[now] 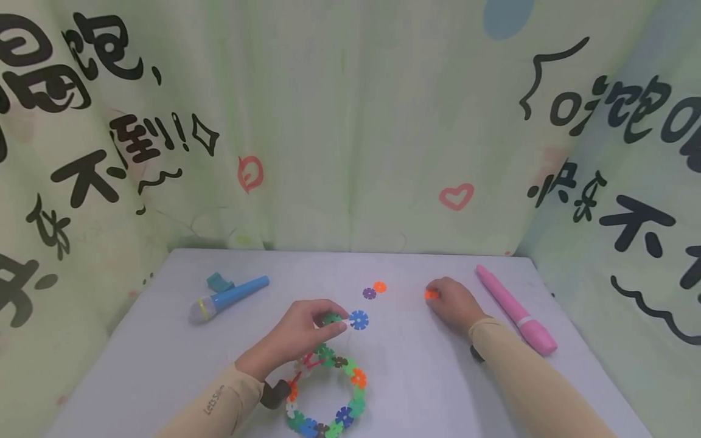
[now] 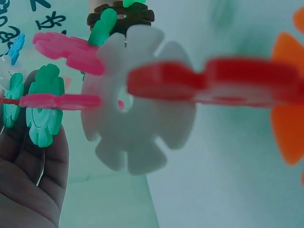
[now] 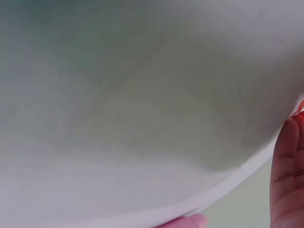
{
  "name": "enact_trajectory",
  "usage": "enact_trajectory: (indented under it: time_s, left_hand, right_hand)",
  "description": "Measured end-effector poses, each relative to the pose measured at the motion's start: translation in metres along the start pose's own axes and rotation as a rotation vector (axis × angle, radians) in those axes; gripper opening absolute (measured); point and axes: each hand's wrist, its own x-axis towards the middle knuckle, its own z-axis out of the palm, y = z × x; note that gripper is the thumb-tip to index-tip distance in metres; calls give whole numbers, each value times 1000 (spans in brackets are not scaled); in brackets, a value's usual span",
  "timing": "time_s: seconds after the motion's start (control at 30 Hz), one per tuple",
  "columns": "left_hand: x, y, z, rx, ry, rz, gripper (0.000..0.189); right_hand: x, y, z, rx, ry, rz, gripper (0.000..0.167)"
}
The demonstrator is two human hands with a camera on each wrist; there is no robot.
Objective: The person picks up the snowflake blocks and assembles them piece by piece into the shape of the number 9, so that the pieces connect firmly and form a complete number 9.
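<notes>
In the head view my left hand [image 1: 306, 328] pinches a green snowflake disc [image 1: 331, 318] between thumb and fingers. From it, a white piece and a blue snowflake disc [image 1: 358, 320] stick out to the right. Below that hand, a ring of linked snowflake discs [image 1: 358, 378] in many colours lies near the front. The left wrist view shows linked discs close up: a white disc [image 2: 137, 142], a red one [image 2: 251, 80] and a green one [image 2: 45, 114] by the fingers. Farther right, my right hand [image 1: 457, 303] pinches an orange snowflake disc [image 1: 431, 294] at the tabletop.
A purple disc [image 1: 369, 293] and another orange disc [image 1: 380, 286] lie between the hands, toward the back. At the back left are a blue stick with a clear end [image 1: 235, 298] and a small teal piece [image 1: 219, 282]. Beside the right forearm lies a long pink stick [image 1: 509, 304].
</notes>
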Motion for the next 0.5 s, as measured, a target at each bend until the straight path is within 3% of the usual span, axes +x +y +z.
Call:
enact_trajectory:
  time_s: [0.13, 0.5]
  left_hand:
    - [0, 0, 0, 0, -1, -5, 16]
    - [0, 2, 0, 15, -2, 10, 17]
  right_hand:
    - [-2, -6, -3, 19, 12, -14, 26]
    - [-19, -75, -20, 461, -82, 94, 36]
